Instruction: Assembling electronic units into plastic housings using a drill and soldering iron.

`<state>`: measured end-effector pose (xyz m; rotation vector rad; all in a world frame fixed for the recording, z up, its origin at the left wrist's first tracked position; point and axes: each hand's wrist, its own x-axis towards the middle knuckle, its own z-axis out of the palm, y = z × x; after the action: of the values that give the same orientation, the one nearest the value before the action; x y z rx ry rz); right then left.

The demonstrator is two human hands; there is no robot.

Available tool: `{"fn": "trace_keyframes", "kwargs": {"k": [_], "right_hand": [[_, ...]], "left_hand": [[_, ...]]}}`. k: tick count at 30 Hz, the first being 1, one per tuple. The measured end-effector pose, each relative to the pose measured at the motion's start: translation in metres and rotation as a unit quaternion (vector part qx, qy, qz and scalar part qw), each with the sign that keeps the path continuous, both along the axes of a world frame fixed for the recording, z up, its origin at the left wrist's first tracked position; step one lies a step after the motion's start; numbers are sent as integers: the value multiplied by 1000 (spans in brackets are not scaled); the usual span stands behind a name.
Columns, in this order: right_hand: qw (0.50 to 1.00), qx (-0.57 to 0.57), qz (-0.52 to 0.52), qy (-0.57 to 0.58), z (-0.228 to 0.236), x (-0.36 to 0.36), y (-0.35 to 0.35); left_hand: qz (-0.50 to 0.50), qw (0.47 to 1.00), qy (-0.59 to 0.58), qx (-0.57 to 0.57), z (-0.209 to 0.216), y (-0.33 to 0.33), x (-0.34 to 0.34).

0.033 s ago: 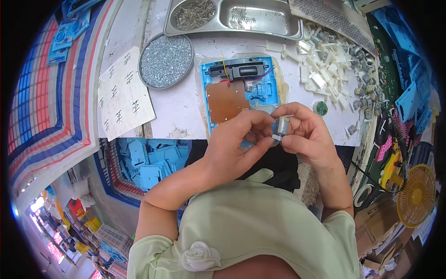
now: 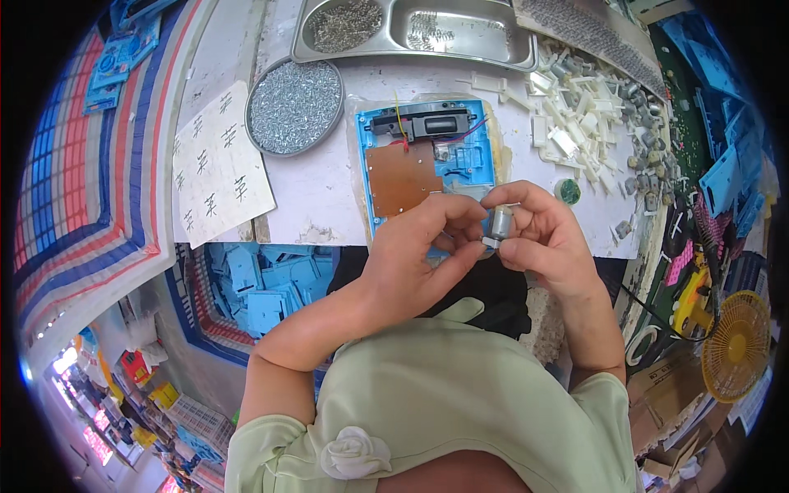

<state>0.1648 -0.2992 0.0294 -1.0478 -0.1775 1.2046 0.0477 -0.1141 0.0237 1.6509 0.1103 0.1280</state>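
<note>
Left fingers (image 2: pixel 462 261) and right fingers (image 2: pixel 526 253), slightly parted, pinch a small silver cylinder (image 2: pixel 500 221).

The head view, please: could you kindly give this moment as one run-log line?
right hand: holding small silver cylinder | left hand: close at its white end | blue casing: open on table, brown board inside

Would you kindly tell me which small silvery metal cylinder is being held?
The small silvery metal cylinder between the left hand and right hand; the other cylinders are farther right on the white table, near white plastic pieces.
</note>
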Motion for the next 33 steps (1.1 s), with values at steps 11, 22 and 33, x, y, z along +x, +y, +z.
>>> {"fn": "trace_keyframes", "kwargs": {"k": [11, 22, 33], "right_hand": [[774, -32, -32, -632, 10, -2, 3], [683, 30, -68, -726, 7, -10, 6], [671, 39, -86, -736, -3, -7, 2]], "left_hand": [[22, 970, -164, 180, -8, 7, 1], [-25, 982, -122, 138, -1, 17, -3], [6, 975, -146, 166, -10, 17, -3]]}}
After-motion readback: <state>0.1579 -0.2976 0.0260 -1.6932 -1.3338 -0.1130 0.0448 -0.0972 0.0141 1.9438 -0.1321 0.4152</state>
